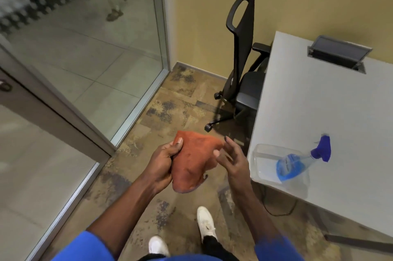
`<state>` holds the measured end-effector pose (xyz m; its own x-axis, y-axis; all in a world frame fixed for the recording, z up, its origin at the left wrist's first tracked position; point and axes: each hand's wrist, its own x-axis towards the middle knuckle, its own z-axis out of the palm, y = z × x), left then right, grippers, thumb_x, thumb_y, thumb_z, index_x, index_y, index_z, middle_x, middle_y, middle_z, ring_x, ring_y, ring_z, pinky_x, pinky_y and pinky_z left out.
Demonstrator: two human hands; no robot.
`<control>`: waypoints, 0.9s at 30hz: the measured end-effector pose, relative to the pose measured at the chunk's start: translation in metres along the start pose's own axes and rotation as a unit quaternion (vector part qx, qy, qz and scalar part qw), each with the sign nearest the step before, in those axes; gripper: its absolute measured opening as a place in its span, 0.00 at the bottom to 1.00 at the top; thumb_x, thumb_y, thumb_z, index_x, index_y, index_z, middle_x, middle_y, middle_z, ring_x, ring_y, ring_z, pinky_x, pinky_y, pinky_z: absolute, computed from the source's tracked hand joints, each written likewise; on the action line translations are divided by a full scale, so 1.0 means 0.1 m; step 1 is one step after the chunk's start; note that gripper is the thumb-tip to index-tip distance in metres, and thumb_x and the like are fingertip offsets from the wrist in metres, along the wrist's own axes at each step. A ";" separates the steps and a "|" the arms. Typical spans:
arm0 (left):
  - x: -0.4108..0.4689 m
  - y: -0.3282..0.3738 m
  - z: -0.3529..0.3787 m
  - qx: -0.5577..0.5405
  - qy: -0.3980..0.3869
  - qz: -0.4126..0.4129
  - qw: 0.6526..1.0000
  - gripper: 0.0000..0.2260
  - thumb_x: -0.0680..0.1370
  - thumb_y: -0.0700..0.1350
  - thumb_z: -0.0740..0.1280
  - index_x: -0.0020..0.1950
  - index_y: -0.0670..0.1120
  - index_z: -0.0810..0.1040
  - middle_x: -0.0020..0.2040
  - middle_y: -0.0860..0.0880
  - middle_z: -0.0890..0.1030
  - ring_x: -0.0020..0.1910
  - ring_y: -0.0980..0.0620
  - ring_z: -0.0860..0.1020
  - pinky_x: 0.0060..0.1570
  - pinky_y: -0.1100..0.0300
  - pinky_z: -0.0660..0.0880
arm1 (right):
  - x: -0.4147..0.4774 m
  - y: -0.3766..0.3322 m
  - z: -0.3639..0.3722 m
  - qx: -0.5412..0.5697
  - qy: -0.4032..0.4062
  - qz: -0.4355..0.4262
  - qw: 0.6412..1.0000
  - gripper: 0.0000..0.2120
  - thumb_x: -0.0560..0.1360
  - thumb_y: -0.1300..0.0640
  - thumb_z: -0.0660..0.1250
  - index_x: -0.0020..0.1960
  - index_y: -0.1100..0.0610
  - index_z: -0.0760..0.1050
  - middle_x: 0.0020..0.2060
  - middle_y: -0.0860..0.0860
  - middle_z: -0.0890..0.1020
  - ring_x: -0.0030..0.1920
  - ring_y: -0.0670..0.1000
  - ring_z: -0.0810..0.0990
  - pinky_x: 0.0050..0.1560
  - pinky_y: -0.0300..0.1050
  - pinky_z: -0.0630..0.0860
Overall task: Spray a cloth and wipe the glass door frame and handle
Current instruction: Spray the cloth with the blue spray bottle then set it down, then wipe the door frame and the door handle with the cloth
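Note:
An orange cloth (192,160) hangs in front of me, pinched at its upper left corner by my left hand (164,160). My right hand (230,159) is at the cloth's right edge with fingers spread, touching it lightly. A clear spray bottle (297,164) with blue liquid and a blue trigger head lies tilted in a clear plastic container (263,154) on the grey table's near corner, just right of my right hand. The glass door with its grey metal frame (70,109) stands to my left. A dark handle part (4,86) shows at the far left edge.
A grey table (319,111) fills the right side, with a cable flap (338,52) at the back. A black office chair (240,65) stands between table and yellow wall. Patterned brown carpet lies underfoot; my white shoes (205,222) are below.

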<state>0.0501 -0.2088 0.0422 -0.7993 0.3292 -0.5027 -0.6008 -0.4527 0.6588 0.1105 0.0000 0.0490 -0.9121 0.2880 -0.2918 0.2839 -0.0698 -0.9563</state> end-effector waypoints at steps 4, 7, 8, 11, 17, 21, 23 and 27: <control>-0.37 0.27 -0.42 -0.010 -0.022 0.026 0.999 0.14 0.88 0.46 0.68 0.66 0.39 0.87 0.62 0.33 0.88 0.54 0.40 0.90 0.53 0.48 0.88 | 0.04 -0.22 0.61 0.018 -0.145 0.029 0.989 0.47 0.62 0.46 0.83 0.78 0.51 0.74 0.68 0.45 0.83 0.65 0.41 0.83 0.56 0.35 0.83; -0.65 0.49 -0.73 -0.009 0.008 0.054 0.998 0.14 0.86 0.47 0.70 0.63 0.39 0.88 0.61 0.33 0.88 0.53 0.40 0.90 0.54 0.47 0.88 | -0.04 -0.24 1.02 0.031 -0.235 0.049 0.970 0.30 0.63 0.49 0.85 0.65 0.50 0.85 0.57 0.48 0.90 0.57 0.47 0.89 0.52 0.39 0.85; -0.74 0.56 -0.84 -0.013 0.026 0.062 0.998 0.15 0.86 0.47 0.70 0.63 0.38 0.88 0.59 0.33 0.88 0.52 0.40 0.89 0.54 0.47 0.88 | -0.09 -0.24 1.15 0.036 -0.256 0.057 0.964 0.26 0.63 0.50 0.87 0.61 0.50 0.87 0.57 0.51 0.91 0.56 0.51 0.90 0.51 0.42 0.86; -1.03 0.78 -1.11 -0.017 0.067 0.092 0.993 0.16 0.85 0.49 0.72 0.65 0.38 0.87 0.58 0.34 0.88 0.53 0.39 0.88 0.56 0.46 0.86 | -0.25 -0.18 1.57 0.036 -0.295 0.070 0.952 0.30 0.60 0.48 0.91 0.59 0.55 0.88 0.58 0.59 0.90 0.58 0.61 0.90 0.57 0.57 0.87; -1.48 1.15 -1.49 0.003 0.205 0.153 0.967 0.20 0.82 0.50 0.76 0.59 0.32 0.83 0.53 0.35 0.83 0.53 0.40 0.80 0.54 0.47 0.78 | -0.50 -0.26 2.36 0.086 -0.344 0.079 0.932 0.32 0.61 0.49 0.90 0.59 0.62 0.88 0.58 0.66 0.88 0.58 0.66 0.88 0.61 0.60 0.85; -1.58 1.36 -1.69 0.010 0.262 0.194 0.945 0.12 0.87 0.47 0.71 0.52 0.38 0.84 0.41 0.41 0.86 0.38 0.46 0.82 0.39 0.58 0.81 | -0.55 -0.43 2.88 0.121 -0.327 0.055 0.936 0.20 0.69 0.54 0.85 0.56 0.63 0.88 0.53 0.65 0.89 0.52 0.61 0.91 0.49 0.48 0.87; -1.59 1.46 -1.82 0.080 0.327 0.219 0.916 0.14 0.88 0.47 0.70 0.47 0.41 0.82 0.39 0.46 0.86 0.39 0.49 0.81 0.41 0.56 0.79 | -0.50 -0.50 3.14 0.137 -0.325 0.056 0.934 0.19 0.70 0.54 0.85 0.57 0.62 0.88 0.55 0.65 0.89 0.54 0.61 0.90 0.51 0.50 0.87; -1.63 1.78 -2.17 0.229 0.458 0.256 0.820 0.08 0.88 0.49 0.70 0.55 0.47 0.85 0.50 0.51 0.90 0.47 0.49 0.87 0.52 0.49 0.82 | -0.26 -0.73 3.66 0.149 -0.296 0.034 0.943 0.21 0.66 0.51 0.86 0.57 0.56 0.89 0.55 0.61 0.90 0.55 0.62 0.91 0.52 0.53 0.87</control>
<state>0.0756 -0.5223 0.1199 -0.7302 -0.6629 -0.1654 -0.2976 0.0908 0.9504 0.0049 -0.3520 0.1197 -0.9251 -0.3050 -0.2262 0.3318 -0.3596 -0.8721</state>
